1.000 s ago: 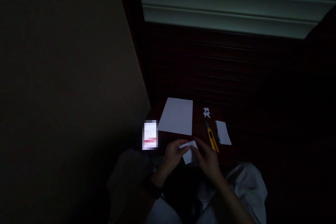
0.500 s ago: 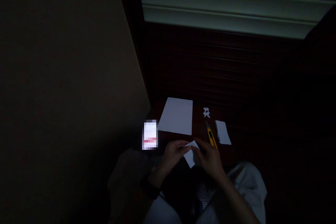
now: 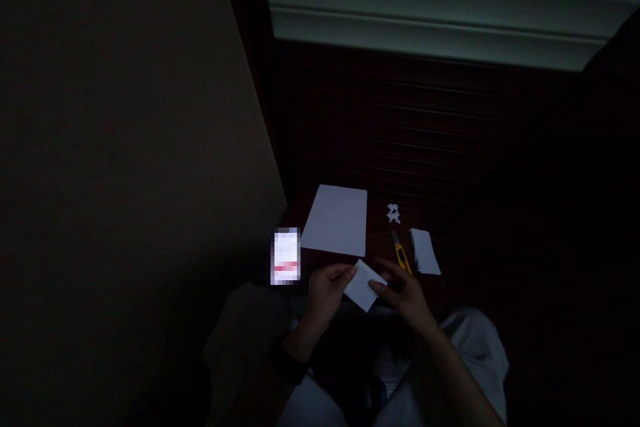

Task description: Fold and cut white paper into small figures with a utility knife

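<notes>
A small white piece of paper (image 3: 364,290), turned cornerwise with faint crease lines across it, is held between both hands above my lap. My left hand (image 3: 327,290) pinches its left corner between thumb and fingers. On the other side my right hand (image 3: 404,292) grips the right corner, thumb on top and fingers behind. Just beyond the right hand lies a yellow box cutter (image 3: 401,258), its blade end pointing away from me. The undersides of the fingers are hidden.
A larger white sheet (image 3: 337,220) lies on the dark table. Small folded paper pieces (image 3: 394,213) sit to its right, and a stack of white paper (image 3: 426,252) near the right edge. A lit, blurred screen (image 3: 285,257) glows at left. A wall (image 3: 150,113) rises on the left.
The paper has been opened out wider and raised slightly. My hands have moved a little apart, the right one shifting rightward. Nothing on the table has moved.
</notes>
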{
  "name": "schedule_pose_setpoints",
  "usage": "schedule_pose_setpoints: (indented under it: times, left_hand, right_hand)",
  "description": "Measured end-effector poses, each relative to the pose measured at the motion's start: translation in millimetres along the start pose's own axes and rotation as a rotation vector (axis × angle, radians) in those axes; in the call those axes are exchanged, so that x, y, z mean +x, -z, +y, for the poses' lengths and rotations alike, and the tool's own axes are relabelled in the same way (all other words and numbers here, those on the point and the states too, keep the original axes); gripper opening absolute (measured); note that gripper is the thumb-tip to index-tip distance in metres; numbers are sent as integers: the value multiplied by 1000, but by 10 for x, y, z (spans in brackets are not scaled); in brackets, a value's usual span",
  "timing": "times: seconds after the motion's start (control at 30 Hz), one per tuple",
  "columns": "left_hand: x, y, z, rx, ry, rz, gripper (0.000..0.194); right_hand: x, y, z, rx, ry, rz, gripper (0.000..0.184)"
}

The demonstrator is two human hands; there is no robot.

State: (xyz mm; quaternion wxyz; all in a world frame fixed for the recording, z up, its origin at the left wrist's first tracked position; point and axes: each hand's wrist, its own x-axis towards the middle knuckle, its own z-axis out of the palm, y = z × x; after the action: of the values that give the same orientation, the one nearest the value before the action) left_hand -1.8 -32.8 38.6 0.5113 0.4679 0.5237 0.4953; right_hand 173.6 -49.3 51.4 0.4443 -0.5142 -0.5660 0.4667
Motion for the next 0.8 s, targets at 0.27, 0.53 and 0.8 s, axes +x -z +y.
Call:
schedule_pose_setpoints:
  times: [0.27,0.53,0.8]
  left_hand:
    - [-30,-60,18,0,-50,74,27]
    - [-26,-72,-7,-5,-72,163,27]
    - [-57,-64,54,-127,85,43,36]
  right_hand:
    - [-7,-71,-11,2,37,216,39]
    - [-45,-185,-62,-50,90,188,27]
    - [-4,-168,-34,-107,145,265,19]
